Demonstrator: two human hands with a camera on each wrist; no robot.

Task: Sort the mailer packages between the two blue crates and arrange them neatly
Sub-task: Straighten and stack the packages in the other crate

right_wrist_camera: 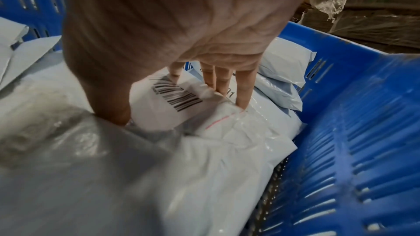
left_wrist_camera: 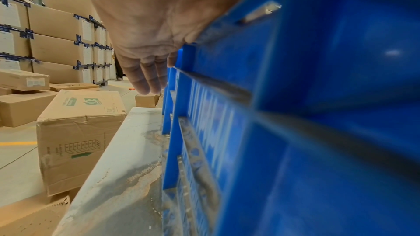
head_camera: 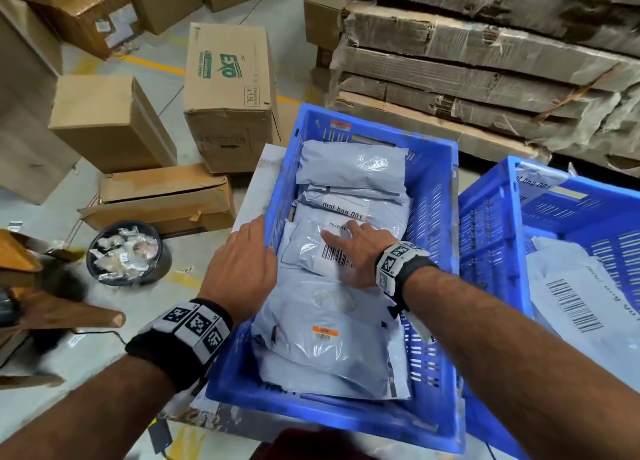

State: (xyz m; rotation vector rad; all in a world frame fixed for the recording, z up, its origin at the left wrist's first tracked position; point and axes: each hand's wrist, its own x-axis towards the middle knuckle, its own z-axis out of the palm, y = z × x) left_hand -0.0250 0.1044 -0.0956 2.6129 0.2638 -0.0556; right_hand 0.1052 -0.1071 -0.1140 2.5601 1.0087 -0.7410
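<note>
Grey-plastic small mailer (head_camera: 311, 248) lying under the spread right fingers (right_wrist_camera: 244, 89), being pressed flat onto the stack inside the left blue crate (head_camera: 433, 189), left hand (head_camera: 242, 262) relaxed over the rim; next, probably squaring its edges.

both forearms are bare, with no sleeves in sight. each wrist carries a black fabric band fitted with white square tiles printed with black-and-white coded markers: the left wristband (head_camera: 187, 335) shows three tiles, the right wristband (head_camera: 398, 269) several more.
</note>
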